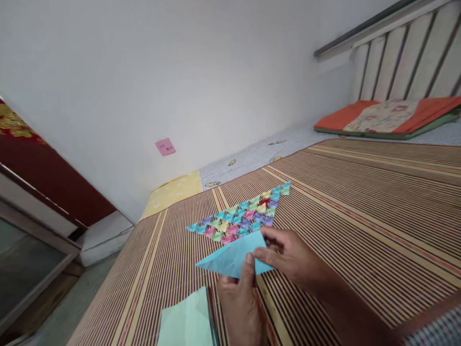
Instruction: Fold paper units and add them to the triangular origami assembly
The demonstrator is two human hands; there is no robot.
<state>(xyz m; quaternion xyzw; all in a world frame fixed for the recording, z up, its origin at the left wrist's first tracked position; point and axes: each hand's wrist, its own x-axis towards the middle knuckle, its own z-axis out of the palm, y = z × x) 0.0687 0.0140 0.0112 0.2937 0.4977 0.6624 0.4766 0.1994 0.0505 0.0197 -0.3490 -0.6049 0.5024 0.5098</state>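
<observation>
Both my hands hold a light blue sheet of paper (230, 257) folded into a triangle, just above a striped bamboo mat (360, 211). My left hand (239, 302) pinches its lower edge with the thumb on top. My right hand (291, 257) grips its right corner between thumb and fingers. Just beyond the paper, a triangular arrangement of several small folded paper pieces (245, 216) in many colours lies flat on the mat.
A pale green sheet on a stack of coloured paper (185, 322) lies near my left hand. An orange patterned pillow (389, 117) rests at the bed's head by a slatted headboard (406, 57). A pink note (165, 146) sticks to the white wall. A dark red cabinet (43, 187) stands at the left.
</observation>
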